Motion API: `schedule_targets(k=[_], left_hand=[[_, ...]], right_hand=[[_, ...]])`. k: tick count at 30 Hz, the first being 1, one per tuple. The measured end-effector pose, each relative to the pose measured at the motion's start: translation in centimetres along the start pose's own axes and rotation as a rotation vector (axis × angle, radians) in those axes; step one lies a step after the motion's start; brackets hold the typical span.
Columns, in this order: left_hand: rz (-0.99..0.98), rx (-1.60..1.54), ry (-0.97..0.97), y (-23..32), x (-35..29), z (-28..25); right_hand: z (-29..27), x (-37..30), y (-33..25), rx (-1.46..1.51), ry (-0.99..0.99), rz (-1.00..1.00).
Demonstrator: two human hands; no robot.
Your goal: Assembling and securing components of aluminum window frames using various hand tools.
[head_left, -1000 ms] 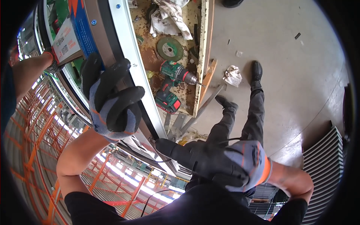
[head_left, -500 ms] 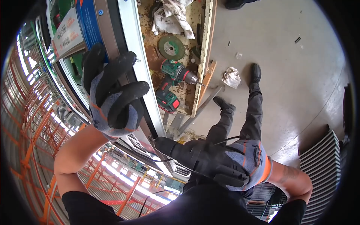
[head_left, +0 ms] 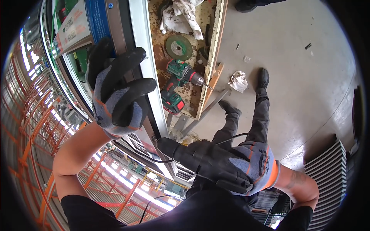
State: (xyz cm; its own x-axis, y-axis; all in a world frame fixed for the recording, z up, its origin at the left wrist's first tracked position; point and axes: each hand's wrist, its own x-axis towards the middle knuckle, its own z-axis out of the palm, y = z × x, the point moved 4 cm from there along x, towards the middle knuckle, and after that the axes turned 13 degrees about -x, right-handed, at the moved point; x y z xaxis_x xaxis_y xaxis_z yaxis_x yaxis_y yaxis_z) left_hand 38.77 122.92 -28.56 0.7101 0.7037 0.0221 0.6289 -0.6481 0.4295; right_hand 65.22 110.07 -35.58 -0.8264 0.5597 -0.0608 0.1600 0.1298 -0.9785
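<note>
My left hand (head_left: pixel 117 90), in a grey glove with black-coated fingers, lies over a long brown and silver metal frame (head_left: pixel 139 38) on the left. Its fingers are spread, with nothing visible between them. In my right hand (head_left: pixel 252 165), gloved the same way, is a black power drill (head_left: pixel 204 156). The drill lies nearly level, its nose pointing left at the frame's lower part. A small metal tip at the nose meets or nearly meets the frame; contact is hard to tell. My right fingers are largely hidden behind the tool body.
Beyond the frame, a worn tray (head_left: pixel 198 102) holds a green cordless drill (head_left: pixel 179 77), a green abrasive disc (head_left: pixel 179 47) and a stained rag (head_left: pixel 181 19). A crumpled cloth (head_left: pixel 238 81) lies on the floor near my shoe. Ribbed grey panels (head_left: pixel 327 181) stand at right.
The view has shifted slightly, so the frame and tray appear a little further right. My left hand stays on the frame, and the drill remains in my right hand at the same spot.
</note>
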Motion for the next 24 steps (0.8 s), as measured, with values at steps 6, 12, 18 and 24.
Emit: schedule_targets(k=[6, 12, 18, 24], left_hand=[[-0.028, 0.05, -0.039, 1.0, -0.2, 0.2], [0.063, 0.028, 0.072, 1.2, 0.4, 0.3], [0.003, 0.031, -0.002, 2.8, -0.8, -0.2], [-0.038, 0.118, -0.017, 6.0, -1.2, -1.1]], right_hand=[[-0.4, -0.6, 0.2, -0.07, 0.019, -0.077], [0.0, -0.5, 0.2, -0.119, -0.146, 0.004], [2.3, -2.5, -1.2, 0.175, -0.011, -0.041], [1.0, -11.3, -4.3, 0.361, 0.079, 0.141]])
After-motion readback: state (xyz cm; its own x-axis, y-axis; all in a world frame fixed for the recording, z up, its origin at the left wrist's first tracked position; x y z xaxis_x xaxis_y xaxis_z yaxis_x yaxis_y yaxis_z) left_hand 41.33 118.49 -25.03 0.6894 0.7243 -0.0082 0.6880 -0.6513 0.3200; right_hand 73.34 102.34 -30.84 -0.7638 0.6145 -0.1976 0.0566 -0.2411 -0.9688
